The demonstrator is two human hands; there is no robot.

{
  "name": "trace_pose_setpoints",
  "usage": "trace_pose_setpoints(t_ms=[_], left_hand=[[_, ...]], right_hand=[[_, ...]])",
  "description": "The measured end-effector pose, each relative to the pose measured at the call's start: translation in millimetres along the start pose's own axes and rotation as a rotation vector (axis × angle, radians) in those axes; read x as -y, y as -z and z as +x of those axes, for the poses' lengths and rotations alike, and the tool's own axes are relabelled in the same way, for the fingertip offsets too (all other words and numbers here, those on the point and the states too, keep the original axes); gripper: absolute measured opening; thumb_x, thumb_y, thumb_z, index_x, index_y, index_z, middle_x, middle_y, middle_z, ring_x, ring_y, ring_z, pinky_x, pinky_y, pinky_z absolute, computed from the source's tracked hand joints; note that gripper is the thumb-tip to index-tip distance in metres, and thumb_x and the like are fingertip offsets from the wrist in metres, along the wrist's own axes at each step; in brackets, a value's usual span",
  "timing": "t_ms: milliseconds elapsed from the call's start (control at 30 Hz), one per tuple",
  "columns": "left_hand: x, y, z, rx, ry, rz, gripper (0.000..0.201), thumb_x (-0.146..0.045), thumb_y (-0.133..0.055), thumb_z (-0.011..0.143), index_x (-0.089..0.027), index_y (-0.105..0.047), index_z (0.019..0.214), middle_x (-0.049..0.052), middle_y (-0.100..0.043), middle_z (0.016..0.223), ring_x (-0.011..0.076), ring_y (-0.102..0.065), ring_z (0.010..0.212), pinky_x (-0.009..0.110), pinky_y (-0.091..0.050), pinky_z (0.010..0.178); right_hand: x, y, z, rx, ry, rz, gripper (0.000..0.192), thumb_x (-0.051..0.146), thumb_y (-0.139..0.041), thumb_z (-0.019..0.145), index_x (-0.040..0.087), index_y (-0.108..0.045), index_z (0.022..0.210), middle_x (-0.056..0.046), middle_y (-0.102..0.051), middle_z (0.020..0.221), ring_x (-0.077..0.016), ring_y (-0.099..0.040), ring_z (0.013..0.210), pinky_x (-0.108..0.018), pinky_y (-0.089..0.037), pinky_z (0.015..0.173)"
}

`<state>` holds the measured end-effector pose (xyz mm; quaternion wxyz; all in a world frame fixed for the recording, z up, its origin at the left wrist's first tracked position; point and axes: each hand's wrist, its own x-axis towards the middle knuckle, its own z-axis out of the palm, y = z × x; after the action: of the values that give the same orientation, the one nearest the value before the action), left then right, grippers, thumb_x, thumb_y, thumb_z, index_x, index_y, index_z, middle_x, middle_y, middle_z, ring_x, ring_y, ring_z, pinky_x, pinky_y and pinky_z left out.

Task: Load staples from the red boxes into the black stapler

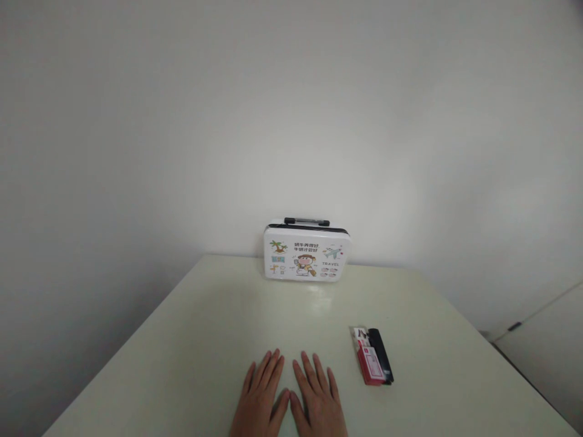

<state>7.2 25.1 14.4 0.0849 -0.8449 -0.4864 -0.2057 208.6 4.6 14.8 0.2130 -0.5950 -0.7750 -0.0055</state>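
Red-white box on near right part of table, long black object along its right side. Right hand nearest box, palm down on table, fingers spread. Left hand likewise flat, fingers slightly spread; thumbs touching or nearly so. Far middle: white case on edge, pen across top, wall behind.
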Motion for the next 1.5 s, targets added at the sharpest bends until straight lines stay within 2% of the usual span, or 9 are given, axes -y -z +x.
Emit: trace_pose_setpoints(t_ms=[533, 667, 800, 933, 1000, 1100, 1267, 1400, 1500], left_hand=[[-0.3, 0.3, 0.0, 0.003, -0.005, 0.005, 0.066, -0.044, -0.046, 0.103, -0.029, -0.018, 0.162, 0.0, -0.037, 0.162, 0.023, -0.039, 0.147, 0.044, -0.038, 0.116], [0.0, 1.2, 0.4, 0.003, 0.0, 0.001, 0.066, -0.043, -0.045, 0.104, -0.03, -0.019, 0.162, 0.001, -0.037, 0.163, 0.0228, -0.04, 0.147, 0.043, -0.039, 0.116], [0.0, 0.2, -0.3, 0.019, 0.0, 0.001, 0.065, -0.041, -0.045, 0.104, -0.029, -0.017, 0.162, 0.0, -0.036, 0.163, 0.0216, -0.039, 0.148, 0.043, -0.039, 0.117], [0.0, -2.8, -2.0, 0.04, 0.018, 0.015, 0.066, -0.039, -0.044, 0.104, -0.028, -0.014, 0.162, -0.001, -0.033, 0.164, 0.0215, -0.036, 0.149, 0.045, -0.037, 0.118], [0.4, -4.4, -2.6, 0.043, 0.015, 0.014, 0.067, -0.038, -0.044, 0.104, -0.027, -0.014, 0.162, 0.0, -0.033, 0.164, 0.0217, -0.036, 0.15, 0.046, -0.038, 0.118], [1.0, -5.3, -2.7, 0.044, 0.011, -0.002, 0.068, -0.038, -0.045, 0.103, -0.028, -0.013, 0.162, 0.0, -0.033, 0.164, 0.0224, -0.037, 0.149, 0.047, -0.039, 0.117], [-0.1, -2.2, -2.3, 0.072, 0.022, -0.046, 0.069, -0.037, -0.045, 0.103, -0.03, -0.012, 0.162, 0.0, -0.034, 0.164, 0.0234, -0.037, 0.149, 0.048, -0.04, 0.117], [0.3, -1.0, -3.0, 0.091, 0.053, -0.097, 0.068, -0.038, -0.046, 0.103, -0.031, -0.013, 0.162, 0.0, -0.033, 0.164, 0.0241, -0.036, 0.15, 0.05, -0.038, 0.119], [0.7, -0.2, -2.6, 0.125, 0.1, -0.19, 0.065, -0.039, -0.046, 0.103, -0.035, -0.018, 0.161, 0.0, -0.034, 0.164, 0.0237, -0.034, 0.151, 0.051, -0.034, 0.122]], right_hand=[[2.4, -2.6, -0.2, -0.002, -0.026, 0.015, 0.059, 0.055, -0.047, 0.1, 0.047, -0.027, 0.156, 0.006, -0.034, 0.16, -0.0339, -0.04, 0.145, -0.06, -0.042, 0.114], [2.8, 6.7, 4.4, 0.024, -0.042, 0.165, 0.053, 0.054, -0.051, 0.099, 0.044, -0.044, 0.15, 0.001, -0.043, 0.156, -0.0339, -0.042, 0.144, -0.062, -0.04, 0.115], [-42.8, 54.5, 13.5, 0.019, -0.156, 0.648, 0.041, 0.052, -0.044, 0.103, 0.033, -0.069, 0.129, -0.005, -0.066, 0.137, -0.0262, -0.059, 0.131, -0.047, -0.048, 0.111], [-127.3, 108.5, 16.7, -0.355, -0.505, 0.808, 0.054, 0.06, -0.063, 0.09, 0.028, -0.067, 0.134, -0.006, -0.058, 0.147, -0.0297, -0.049, 0.141, -0.046, -0.033, 0.121], [-161.9, 117.1, 14.6, -0.4, -0.566, 0.914, 0.064, 0.062, -0.067, 0.086, 0.027, -0.062, 0.139, -0.006, -0.055, 0.151, -0.0298, -0.044, 0.143, -0.045, -0.03, 0.122], [-187.3, 106.8, 10.6, -0.295, -0.67, 1.052, 0.079, 0.064, -0.075, 0.077, 0.024, -0.058, 0.144, -0.008, -0.055, 0.15, -0.0323, -0.048, 0.14, -0.046, -0.036, 0.118], [-167.6, 77.0, 13.1, -0.198, -0.652, 1.131, 0.084, 0.065, -0.076, 0.076, 0.028, -0.053, 0.147, -0.007, -0.054, 0.151, -0.0314, -0.051, 0.137, -0.049, -0.033, 0.119], [-121.3, 55.2, 25.1, -0.24, -0.646, 1.2, 0.085, 0.066, -0.075, 0.076, 0.026, -0.052, 0.148, -0.009, -0.057, 0.148, -0.031, -0.056, 0.133, -0.049, -0.039, 0.115], [-81.3, 33.8, 34.1, -0.258, -0.604, 1.222, 0.082, 0.065, -0.07, 0.082, 0.026, -0.048, 0.15, -0.008, -0.054, 0.15, -0.0302, -0.052, 0.137, -0.05, -0.037, 0.118]])
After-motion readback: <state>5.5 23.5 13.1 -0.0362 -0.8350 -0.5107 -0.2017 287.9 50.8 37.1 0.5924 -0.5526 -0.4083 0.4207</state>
